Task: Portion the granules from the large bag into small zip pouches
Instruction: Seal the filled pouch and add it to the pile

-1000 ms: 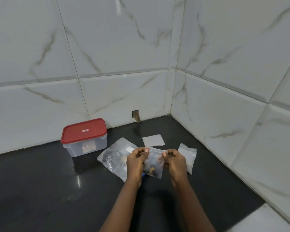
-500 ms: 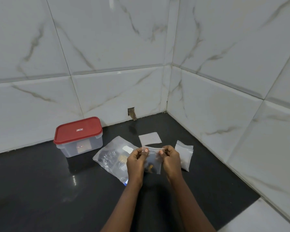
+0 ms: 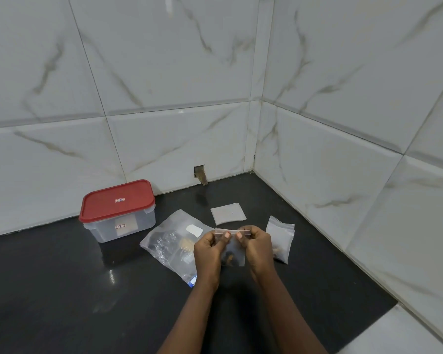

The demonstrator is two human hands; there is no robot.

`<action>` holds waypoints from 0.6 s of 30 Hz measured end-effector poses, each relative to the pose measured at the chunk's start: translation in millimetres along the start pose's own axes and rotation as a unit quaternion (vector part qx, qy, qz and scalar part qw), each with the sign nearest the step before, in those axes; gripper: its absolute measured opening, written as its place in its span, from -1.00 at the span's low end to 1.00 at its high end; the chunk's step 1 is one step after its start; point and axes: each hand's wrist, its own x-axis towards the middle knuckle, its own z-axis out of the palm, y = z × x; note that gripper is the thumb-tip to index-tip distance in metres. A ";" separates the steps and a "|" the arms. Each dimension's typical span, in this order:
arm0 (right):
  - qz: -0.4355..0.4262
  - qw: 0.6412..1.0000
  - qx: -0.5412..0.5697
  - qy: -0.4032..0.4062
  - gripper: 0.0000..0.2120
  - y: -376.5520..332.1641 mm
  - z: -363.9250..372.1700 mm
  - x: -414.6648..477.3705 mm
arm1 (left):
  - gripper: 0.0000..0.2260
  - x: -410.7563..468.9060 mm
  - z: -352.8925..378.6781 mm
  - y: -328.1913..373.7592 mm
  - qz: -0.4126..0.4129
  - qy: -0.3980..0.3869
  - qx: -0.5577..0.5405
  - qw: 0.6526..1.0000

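Observation:
A small clear zip pouch (image 3: 235, 252) with a few brown granules at its bottom hangs upright between my hands above the dark counter. My left hand (image 3: 208, 251) pinches the zip strip at its top left, and my right hand (image 3: 256, 247) pinches it at the top right, thumbs close together. The large clear bag (image 3: 172, 242) lies flat on the counter just left of my hands, with some granules inside. Two more small pouches (image 3: 280, 237) lie stacked to the right, and a flat empty pouch (image 3: 228, 213) lies behind.
A clear plastic box with a red lid (image 3: 117, 209) stands at the back left near the wall. Tiled marble-look walls meet in a corner behind and to the right. The black counter (image 3: 62, 290) stretches to the left and front.
My hands have drawn closer together along the top of the small pouch, with thumbs now near its middle. The view has shifted slightly.

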 end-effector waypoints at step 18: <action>0.045 0.998 0.037 0.001 -0.84 1.6 -21.3 -1.5 | -0.86 -1.0 14.2 0.3 0.018 -0.008 0.087 0.996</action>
